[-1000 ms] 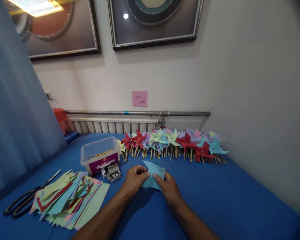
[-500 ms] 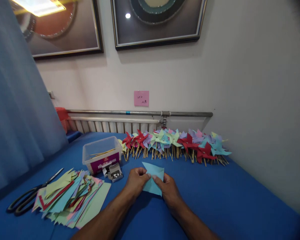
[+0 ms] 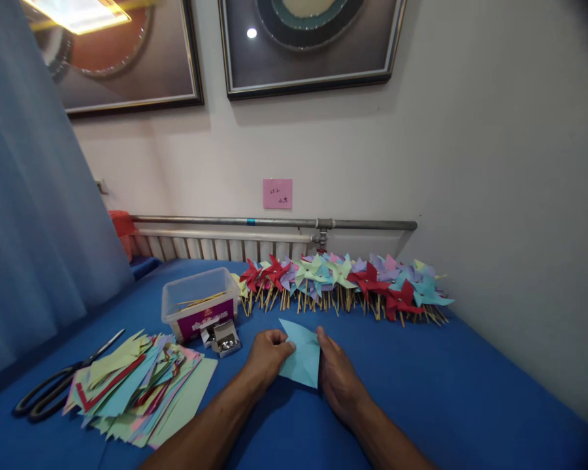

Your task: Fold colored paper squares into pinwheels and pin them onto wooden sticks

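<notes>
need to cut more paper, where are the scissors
The black-handled metal scissors lie at the far left of the blue table, just left of the stack of coloured paper pieces.

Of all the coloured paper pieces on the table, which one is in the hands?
The light blue paper piece, pinched between the left hand and right hand. The others lie in the multicoloured pile beside the scissors.
</notes>
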`<state>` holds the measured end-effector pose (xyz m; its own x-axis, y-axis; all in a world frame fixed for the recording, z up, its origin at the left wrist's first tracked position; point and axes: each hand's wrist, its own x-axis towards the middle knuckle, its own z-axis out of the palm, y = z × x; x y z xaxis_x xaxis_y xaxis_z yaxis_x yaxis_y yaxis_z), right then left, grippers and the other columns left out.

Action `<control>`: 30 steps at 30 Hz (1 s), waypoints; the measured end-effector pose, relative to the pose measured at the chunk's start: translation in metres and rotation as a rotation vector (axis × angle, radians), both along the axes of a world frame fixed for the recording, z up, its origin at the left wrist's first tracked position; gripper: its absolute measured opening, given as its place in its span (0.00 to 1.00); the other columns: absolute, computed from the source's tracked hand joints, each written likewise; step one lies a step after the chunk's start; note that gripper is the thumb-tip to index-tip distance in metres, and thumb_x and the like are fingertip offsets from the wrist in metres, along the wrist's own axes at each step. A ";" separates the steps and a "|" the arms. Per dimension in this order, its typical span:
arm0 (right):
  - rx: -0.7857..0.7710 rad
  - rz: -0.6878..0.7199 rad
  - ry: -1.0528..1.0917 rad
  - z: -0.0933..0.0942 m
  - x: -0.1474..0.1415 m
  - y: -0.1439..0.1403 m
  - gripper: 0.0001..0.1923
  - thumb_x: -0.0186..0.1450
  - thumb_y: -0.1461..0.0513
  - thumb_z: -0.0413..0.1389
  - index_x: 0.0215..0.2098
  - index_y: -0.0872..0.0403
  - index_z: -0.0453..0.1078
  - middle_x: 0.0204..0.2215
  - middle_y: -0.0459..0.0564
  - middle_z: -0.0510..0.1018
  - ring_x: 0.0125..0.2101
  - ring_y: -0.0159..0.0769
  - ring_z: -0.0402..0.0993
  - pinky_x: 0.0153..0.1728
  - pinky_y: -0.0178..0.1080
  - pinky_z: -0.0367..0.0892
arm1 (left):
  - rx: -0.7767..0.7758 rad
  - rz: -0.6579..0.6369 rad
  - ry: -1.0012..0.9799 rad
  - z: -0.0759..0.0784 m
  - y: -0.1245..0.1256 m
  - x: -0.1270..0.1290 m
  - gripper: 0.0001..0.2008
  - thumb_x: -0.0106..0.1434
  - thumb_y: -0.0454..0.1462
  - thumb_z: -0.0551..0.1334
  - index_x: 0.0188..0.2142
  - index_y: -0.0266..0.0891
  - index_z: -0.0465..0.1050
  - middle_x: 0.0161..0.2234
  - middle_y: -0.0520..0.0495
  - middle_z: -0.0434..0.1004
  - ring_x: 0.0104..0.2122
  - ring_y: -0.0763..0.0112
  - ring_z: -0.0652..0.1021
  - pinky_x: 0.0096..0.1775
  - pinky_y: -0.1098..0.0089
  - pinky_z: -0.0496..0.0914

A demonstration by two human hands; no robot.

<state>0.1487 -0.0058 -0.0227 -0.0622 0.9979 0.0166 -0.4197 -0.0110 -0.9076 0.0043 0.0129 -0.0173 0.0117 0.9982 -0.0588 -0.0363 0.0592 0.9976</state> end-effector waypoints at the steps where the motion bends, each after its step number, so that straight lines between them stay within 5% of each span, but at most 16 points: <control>1: -0.010 0.018 0.023 0.001 0.000 -0.001 0.24 0.56 0.42 0.66 0.32 0.53 0.74 0.24 0.47 0.79 0.27 0.39 0.76 0.30 0.39 0.69 | 0.000 0.000 0.002 0.001 -0.001 0.000 0.15 0.45 0.41 0.71 0.19 0.40 0.65 0.14 0.58 0.61 0.16 0.79 0.59 0.21 0.73 0.53; 9: -0.099 -0.014 0.037 -0.002 -0.001 -0.001 0.27 0.45 0.53 0.75 0.38 0.53 0.72 0.25 0.42 0.79 0.24 0.34 0.73 0.29 0.36 0.67 | -0.011 -0.018 0.022 0.008 -0.005 0.001 0.14 0.46 0.39 0.70 0.19 0.40 0.64 0.14 0.57 0.63 0.16 0.78 0.61 0.21 0.73 0.54; 30: -0.042 -0.142 -0.169 -0.013 0.005 0.011 0.26 0.45 0.48 0.71 0.35 0.51 0.69 0.20 0.40 0.75 0.19 0.34 0.68 0.23 0.36 0.63 | -0.096 -0.062 -0.156 0.011 -0.009 0.001 0.14 0.43 0.42 0.71 0.22 0.36 0.70 0.18 0.52 0.70 0.20 0.76 0.67 0.26 0.72 0.60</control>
